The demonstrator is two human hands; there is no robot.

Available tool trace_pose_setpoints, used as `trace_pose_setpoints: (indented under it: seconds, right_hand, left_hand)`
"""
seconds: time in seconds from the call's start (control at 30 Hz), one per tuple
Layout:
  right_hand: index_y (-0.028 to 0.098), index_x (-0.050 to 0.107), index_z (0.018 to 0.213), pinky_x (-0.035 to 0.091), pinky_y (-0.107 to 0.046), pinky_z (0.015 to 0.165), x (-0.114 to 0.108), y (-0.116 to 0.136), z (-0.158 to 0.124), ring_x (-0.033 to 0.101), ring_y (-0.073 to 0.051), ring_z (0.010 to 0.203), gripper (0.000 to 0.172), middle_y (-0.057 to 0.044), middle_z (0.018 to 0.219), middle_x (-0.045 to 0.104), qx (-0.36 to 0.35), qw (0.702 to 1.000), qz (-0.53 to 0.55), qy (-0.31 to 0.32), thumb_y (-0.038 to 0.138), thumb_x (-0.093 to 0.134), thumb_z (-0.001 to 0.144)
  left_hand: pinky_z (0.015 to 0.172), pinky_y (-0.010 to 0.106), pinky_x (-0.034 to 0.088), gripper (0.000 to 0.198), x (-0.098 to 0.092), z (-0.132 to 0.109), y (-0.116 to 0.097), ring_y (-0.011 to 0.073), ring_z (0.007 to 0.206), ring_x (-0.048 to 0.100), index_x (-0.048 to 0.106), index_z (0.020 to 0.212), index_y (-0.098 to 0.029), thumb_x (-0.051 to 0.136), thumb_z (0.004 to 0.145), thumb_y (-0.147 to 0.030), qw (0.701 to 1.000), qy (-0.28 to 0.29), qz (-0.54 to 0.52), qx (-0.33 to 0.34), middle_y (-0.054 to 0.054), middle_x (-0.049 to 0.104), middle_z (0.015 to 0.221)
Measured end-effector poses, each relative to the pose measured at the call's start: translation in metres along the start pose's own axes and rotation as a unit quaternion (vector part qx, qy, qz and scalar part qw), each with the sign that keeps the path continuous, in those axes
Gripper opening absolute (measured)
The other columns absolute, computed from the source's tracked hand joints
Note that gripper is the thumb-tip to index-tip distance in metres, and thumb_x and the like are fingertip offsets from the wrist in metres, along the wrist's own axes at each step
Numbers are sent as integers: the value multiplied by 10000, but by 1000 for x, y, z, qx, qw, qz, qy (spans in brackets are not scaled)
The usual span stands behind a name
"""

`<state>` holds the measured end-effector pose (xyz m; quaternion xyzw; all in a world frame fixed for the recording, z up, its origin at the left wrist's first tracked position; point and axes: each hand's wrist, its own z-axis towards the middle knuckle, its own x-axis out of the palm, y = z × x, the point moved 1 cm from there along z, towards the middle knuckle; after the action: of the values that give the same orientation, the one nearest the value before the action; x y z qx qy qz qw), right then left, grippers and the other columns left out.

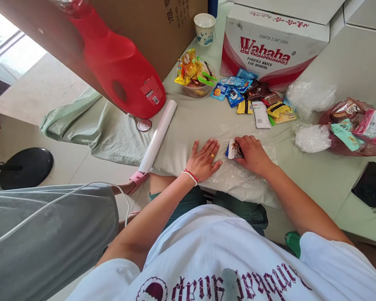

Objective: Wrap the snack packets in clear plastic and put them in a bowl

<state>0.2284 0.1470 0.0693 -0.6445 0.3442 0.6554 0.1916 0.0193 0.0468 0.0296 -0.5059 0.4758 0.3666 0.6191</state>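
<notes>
My left hand (203, 161) lies flat with its fingers spread on the cloth-covered table, at the edge of some clear plastic wrap (227, 172). My right hand (252, 154) is closed over small snack packets (231, 149). A white-and-brown face and a blue edge of them show beside the thumb, while the rest is hidden under the palm. The wrap spreads beneath the right hand and wrist. Beyond both hands sits a pile of blue, brown and yellow snack packets (246, 90). One white packet (261, 115) lies at its near edge.
A clear bowl of snacks (199, 90), a paper cup (204, 30) and a Wahaha carton (269, 46) stand behind. Leftward are a red jug (122, 71) and a white roll (158, 136). Rightward are a reddish bowl (329, 119) and a phone (371, 184). Another person stands at left.
</notes>
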Motion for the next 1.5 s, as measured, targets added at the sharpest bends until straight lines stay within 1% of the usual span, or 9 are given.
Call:
trace_pose_setpoints:
  seconds: [0.17,0.3,0.5,0.67,0.9,1.07,1.27,1.37,1.5]
  right_hand:
    - [166,444,1557,371,-555,1096,9,-5,3,475,-413,1305,782,-214,1424,570,-36,999,33,11,514,691,902]
    - [219,316,1642,355,-592,1183,-9,-15,-24,393,-400,1458,909,-201,1595,419,-59,991,114,-30,637,654,909]
    - [346,528,1516,509,-591,1100,-9,-18,-104,535,-364,1350,620,-140,1437,581,-72,984,162,-34,572,635,948]
    - [318,712,1255,513,-633,1073,23,-18,-130,576,-349,1285,303,-133,1336,657,-66,985,150,-50,411,551,1017]
    - [290,736,1095,565,-491,947,-26,-26,-78,662,-281,1074,304,-125,1167,692,28,964,224,-140,435,476,1032]
    - [232,719,1011,531,-354,769,-32,-45,-26,665,-231,852,336,-71,952,734,101,958,257,-79,480,495,982]
    - [212,672,946,431,-276,579,-8,-54,-6,534,-158,567,337,12,649,604,169,905,390,16,521,546,907]
    - [201,686,1016,415,-265,568,0,-57,-7,512,-150,579,356,20,661,587,179,903,391,-4,507,565,880]
    - [214,667,1249,389,-262,559,7,-63,-11,469,-153,552,497,52,619,522,175,911,372,19,542,541,897]
  left_hand:
    - [1312,637,36,687,-3,2,4,284,1605,293,271,1668,-201,356,1066,-521,999,9,-25,-21,139,286,1727]
    - [1314,601,119,596,-6,6,17,236,1592,328,330,1642,-234,284,1089,-451,997,11,-75,-34,113,270,1738]
    - [1292,501,282,610,-17,8,41,185,1555,394,551,1489,-242,373,918,-123,994,9,-112,-4,71,407,1687]
    - [1322,564,147,783,-27,-2,52,228,1576,361,611,1420,-285,493,672,-88,984,76,-121,108,25,430,1676]
    - [1301,645,85,802,-26,-4,51,368,1597,288,520,1535,-303,737,774,-435,982,103,-85,131,111,328,1721]
    - [1301,664,38,869,-20,-3,36,425,1621,166,582,1494,-303,812,727,-641,993,26,-60,96,111,367,1704]
    - [1314,527,214,276,-14,-1,14,277,1494,468,776,1117,-319,568,986,-445,981,8,-144,130,44,724,1360]
    - [1070,414,501,358,-11,5,16,222,1137,692,741,995,-242,425,1052,-401,971,-63,-230,26,74,786,1054]
    - [839,398,523,408,-7,15,25,240,881,658,634,770,-228,420,1050,-431,959,-141,-172,-174,65,670,735]
